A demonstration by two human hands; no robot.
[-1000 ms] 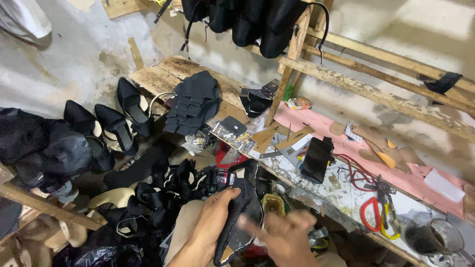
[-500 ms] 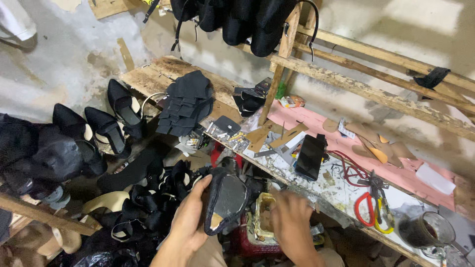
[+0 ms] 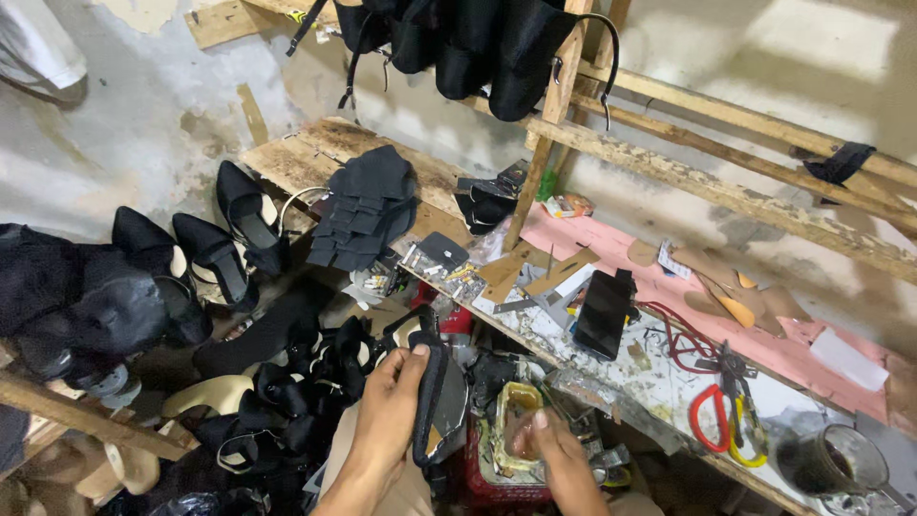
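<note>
Head view, looking down on a crowded shoe workbench; left hand [image 3: 390,413] raised at bottom centre, fingers clenched around a black shoe sole piece [image 3: 430,401], thumb on its upper edge, piece held upright and tilted a little, just above the lap; right hand [image 3: 557,457] lower and to the right, fingertips dipped into a small yellowish tin of glue [image 3: 517,425], fingers bent but grasping nothing that can be made out, blurred a little; tin resting on a red box [image 3: 497,478] under the bench edge; on the left, black high-heel shoes [image 3: 229,239] standing in a row beside a heap of black strappy uppers [image 3: 306,373]; stack of black cut pieces [image 3: 368,205] lying on the wooden plank near the wall; black phone [image 3: 604,311] flat on the bench, well apart from both hands; red-handled scissors [image 3: 712,416] farther right, near a dark glass cup [image 3: 836,463]; black boot shafts [image 3: 478,43] hanging from the wooden frame at the top
</note>
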